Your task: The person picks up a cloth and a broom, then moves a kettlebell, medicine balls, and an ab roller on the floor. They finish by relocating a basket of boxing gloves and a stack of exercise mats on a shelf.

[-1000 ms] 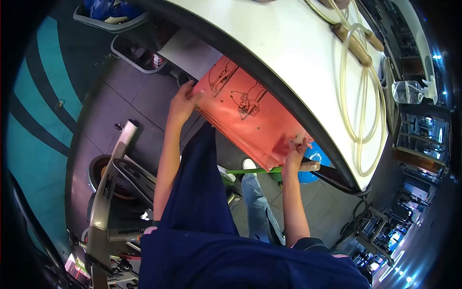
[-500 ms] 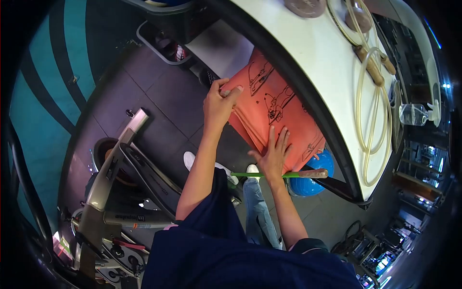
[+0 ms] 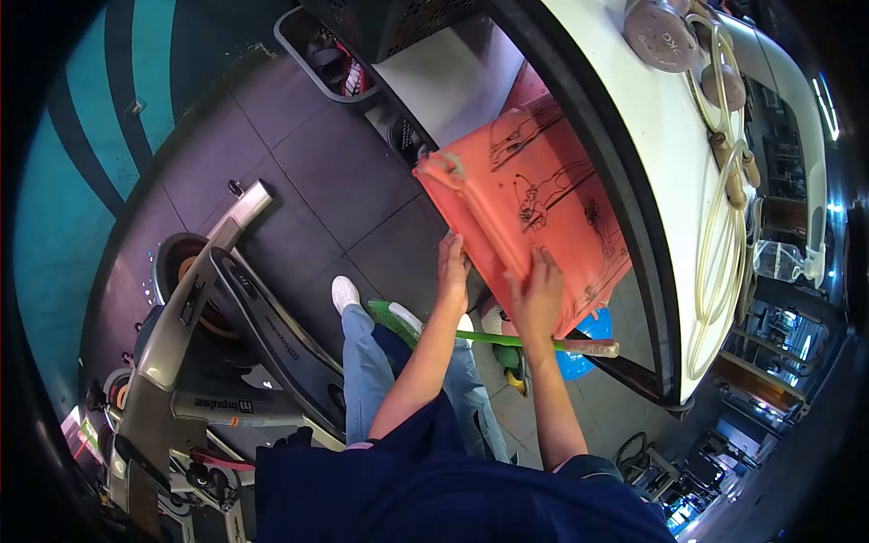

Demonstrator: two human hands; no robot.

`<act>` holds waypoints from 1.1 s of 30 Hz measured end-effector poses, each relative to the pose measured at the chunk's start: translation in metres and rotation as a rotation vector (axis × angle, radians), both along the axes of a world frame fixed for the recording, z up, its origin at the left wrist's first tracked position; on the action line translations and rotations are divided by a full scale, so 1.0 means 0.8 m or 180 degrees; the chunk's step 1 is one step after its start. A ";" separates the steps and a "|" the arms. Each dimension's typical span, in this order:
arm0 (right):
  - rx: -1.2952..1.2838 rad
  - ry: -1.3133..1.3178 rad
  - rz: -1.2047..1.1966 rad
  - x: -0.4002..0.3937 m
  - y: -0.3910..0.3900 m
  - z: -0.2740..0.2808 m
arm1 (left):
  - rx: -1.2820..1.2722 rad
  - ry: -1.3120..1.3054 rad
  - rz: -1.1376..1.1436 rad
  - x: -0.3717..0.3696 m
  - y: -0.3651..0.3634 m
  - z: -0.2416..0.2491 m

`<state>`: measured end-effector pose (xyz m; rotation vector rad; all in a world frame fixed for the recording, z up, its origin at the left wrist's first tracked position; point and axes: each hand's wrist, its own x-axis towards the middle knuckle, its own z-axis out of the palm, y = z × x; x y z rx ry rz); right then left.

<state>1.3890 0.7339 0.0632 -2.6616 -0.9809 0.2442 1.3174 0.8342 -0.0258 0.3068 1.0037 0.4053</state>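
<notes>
Both hands [image 3: 493, 285] gripping orange cloth [image 3: 529, 204] (folded, seemingly) — white table [image 3: 665, 154]

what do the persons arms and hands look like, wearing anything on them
Both forearms are bare, and both the left hand and the right hand are bare: no gloves, and no watch, ring or band that shows in this view. The sleeves are short and dark navy, part of a dark navy top, with a thin pale pink edge showing at the cuffs near the upper arms. No markings are visible on the sleeves.

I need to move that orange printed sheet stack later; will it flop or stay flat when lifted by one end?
Probably floppy: the orange stack shows thin layered edges that curl at its far corner. The left hand and right hand both support its near end. It looks light, and its layers may slide apart.
</notes>
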 end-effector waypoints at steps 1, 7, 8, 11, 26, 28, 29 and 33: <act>-0.0397 -0.0109 0.0018 -0.012 0.011 0.005 | 0.0015 -0.0051 0.0075 -0.001 0.002 0.003; -0.0918 -0.0363 0.0245 -0.019 0.013 -0.012 | 0.0202 -0.0010 -0.0232 -0.017 0.012 -0.012; -0.0653 -0.0271 0.0245 -0.013 0.010 -0.010 | 0.0347 0.0071 -0.0282 -0.017 0.010 -0.017; 0.0112 0.0028 0.0167 0.013 0.004 0.017 | 0.0402 0.0059 0.0028 0.002 0.003 0.005; 0.0759 0.0247 -0.0610 0.039 0.069 0.055 | 0.1903 0.0873 0.0195 0.054 0.143 -0.023; 0.0790 0.0046 -0.0332 0.037 0.079 0.038 | 0.1887 0.0931 0.0079 0.052 0.164 -0.026; 0.0837 -0.0142 -0.0090 0.038 0.084 0.027 | 0.1868 0.0936 0.0021 0.052 0.170 -0.025; -0.0285 -0.0728 0.0084 0.020 0.100 -0.009 | 0.1733 0.0925 0.0159 0.048 0.174 -0.074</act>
